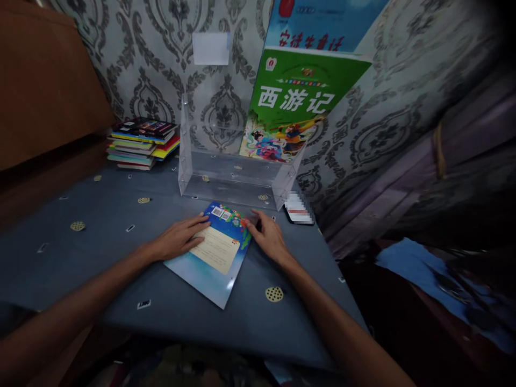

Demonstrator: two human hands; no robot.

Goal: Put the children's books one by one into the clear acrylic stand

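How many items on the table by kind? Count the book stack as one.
Flat book, under left hand, touched by right hand: 1
Upright books, green book and blue book: 2
Stack of books: 1
Clear acrylic rack: 1
Phone: 1
Total: 6

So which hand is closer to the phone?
Right. The right hand sits just beside the phone, touching the blue book; the left hand lies flat on that book, farther away.
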